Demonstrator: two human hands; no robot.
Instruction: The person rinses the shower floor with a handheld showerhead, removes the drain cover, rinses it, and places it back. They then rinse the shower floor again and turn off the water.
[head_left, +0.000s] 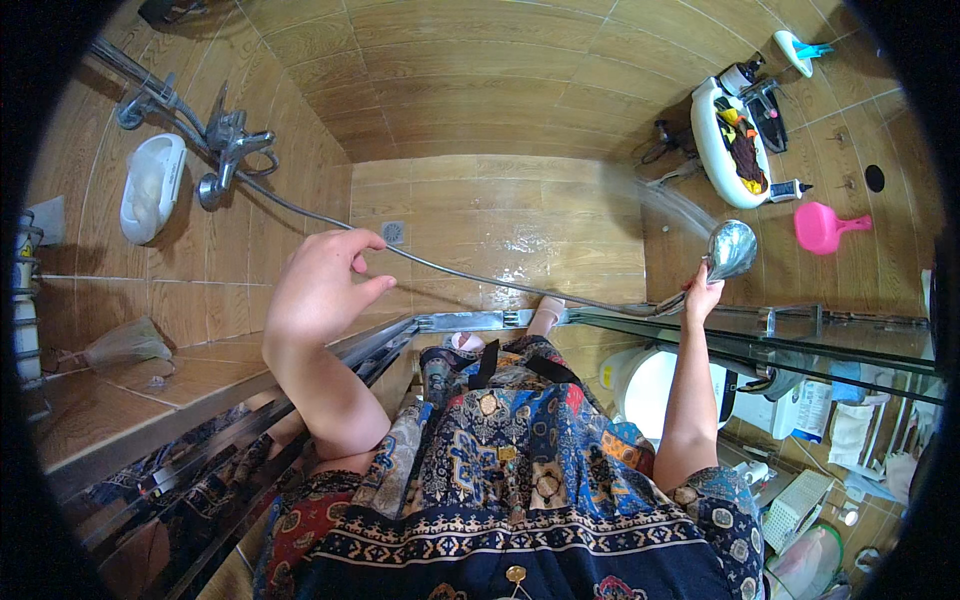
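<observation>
My right hand (703, 292) grips the handle of a chrome handheld shower head (733, 250). A fan of water (679, 208) sprays from it towards the far right corner, below the white washbasin (703, 146). From its handle a metal shower hose (465, 276) runs left to the chrome mixer tap (234, 142) on the left wall. My left hand (330, 277) is raised beside the hose, thumb and fingers apart. Its index fingertip overlaps the hose in view; whether they touch, I cannot tell. Wet patches shine on the wood-look tiled floor (450, 195).
Glass door panels (847, 341) on a metal track (465, 321) border the shower area. A floor drain (393, 232) lies ahead. Dark and yellow cloth items (742, 150) fill the basin. A pink dipper (819, 227) hangs nearby. A white toilet (660, 390) stands right, a white tub (154, 187) left.
</observation>
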